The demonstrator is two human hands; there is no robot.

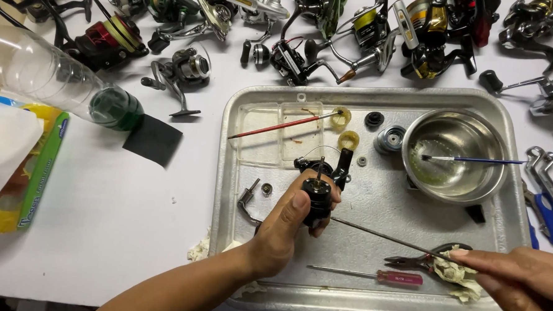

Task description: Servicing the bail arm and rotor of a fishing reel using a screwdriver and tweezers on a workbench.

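My left hand (289, 221) grips a black fishing reel body (319, 191) upright over a metal tray (369, 302); a thin shaft sticks up from its top. My right hand (522, 284), at the lower right, pinches a long thin metal rod (385, 236) together with a scrap of stained tissue (455, 273). The rod's far tip reaches the reel body at my left fingers. Small reel parts lie on the tray around the hands: a bent metal handle piece (247, 198), a tiny round bearing (266, 188), two yellowish rings (348, 140) and a grey spool (389, 140).
A steel bowl (454, 154) holds a blue-handled brush. A red-handled brush (278, 127) rests on a clear plastic dish. A pink-handled screwdriver (383, 276) and pliers (408, 262) lie near my right hand. Several reels (181, 70) line the table's far edge; a plastic bottle (50, 77) and tissue pack (21, 169) sit left.
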